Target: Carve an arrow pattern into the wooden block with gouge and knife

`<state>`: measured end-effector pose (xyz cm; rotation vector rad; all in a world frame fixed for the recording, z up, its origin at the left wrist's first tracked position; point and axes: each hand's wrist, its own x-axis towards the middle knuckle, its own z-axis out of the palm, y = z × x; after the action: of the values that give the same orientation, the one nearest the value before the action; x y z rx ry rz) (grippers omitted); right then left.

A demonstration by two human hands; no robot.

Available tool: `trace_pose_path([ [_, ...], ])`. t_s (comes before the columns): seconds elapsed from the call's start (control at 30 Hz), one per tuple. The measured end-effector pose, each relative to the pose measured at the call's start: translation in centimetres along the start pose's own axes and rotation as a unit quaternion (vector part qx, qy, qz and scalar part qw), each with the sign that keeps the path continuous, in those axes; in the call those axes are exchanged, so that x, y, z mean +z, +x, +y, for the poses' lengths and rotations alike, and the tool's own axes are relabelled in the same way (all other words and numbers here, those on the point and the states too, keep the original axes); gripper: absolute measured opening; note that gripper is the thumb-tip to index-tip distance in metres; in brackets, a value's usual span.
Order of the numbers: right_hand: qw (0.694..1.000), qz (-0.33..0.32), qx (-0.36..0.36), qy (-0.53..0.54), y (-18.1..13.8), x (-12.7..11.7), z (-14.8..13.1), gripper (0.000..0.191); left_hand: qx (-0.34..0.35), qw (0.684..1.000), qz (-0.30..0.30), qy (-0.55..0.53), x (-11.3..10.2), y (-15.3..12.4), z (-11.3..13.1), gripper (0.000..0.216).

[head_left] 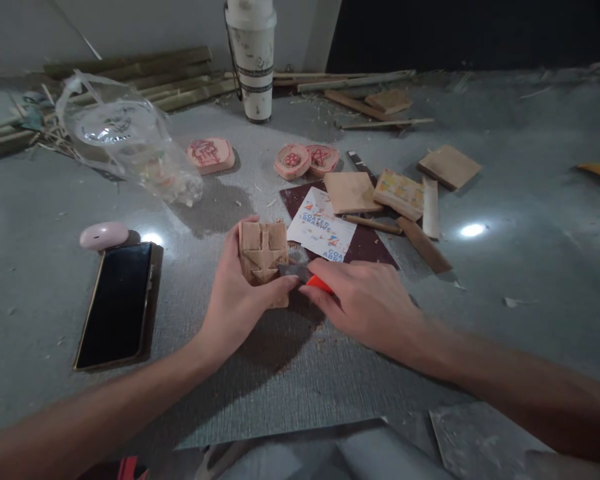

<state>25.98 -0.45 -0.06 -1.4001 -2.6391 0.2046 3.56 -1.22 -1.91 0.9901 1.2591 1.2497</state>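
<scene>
My left hand (240, 300) grips a small wooden block (263, 252) with an arrow-like shape carved in its face, held upright on the grey mat (280, 373). My right hand (365, 300) is closed round a knife with an orange handle (320, 284). Its grey blade (293, 271) touches the lower right part of the block, close to my left thumb.
A phone (117, 303) and a pink case (104, 235) lie at the left. A plastic bag (125, 137), a tall cup (253, 57), carved round pieces (293, 161), sandpaper (325, 230), wooden squares (353, 192) and sticks (130, 77) lie beyond.
</scene>
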Motion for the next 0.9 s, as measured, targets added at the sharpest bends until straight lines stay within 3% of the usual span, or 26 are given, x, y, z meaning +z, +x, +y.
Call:
trace_pose_path([
  [0.2,0.994,-0.019,-0.029,0.106,0.4,-0.3,1.3,0.039,-0.029,0.998,-0.045,-0.040,-0.2,0.0,0.2,0.112],
  [0.7,0.994,0.019,-0.053,0.089,0.4,-0.7,1.8,0.038,-0.026,0.996,-0.079,-0.038,-0.5,-0.2,0.3,0.114],
  [0.9,0.994,0.007,-0.054,0.090,0.4,-0.8,2.1,0.039,-0.026,0.996,-0.081,-0.037,-0.4,-0.2,0.4,0.114],
])
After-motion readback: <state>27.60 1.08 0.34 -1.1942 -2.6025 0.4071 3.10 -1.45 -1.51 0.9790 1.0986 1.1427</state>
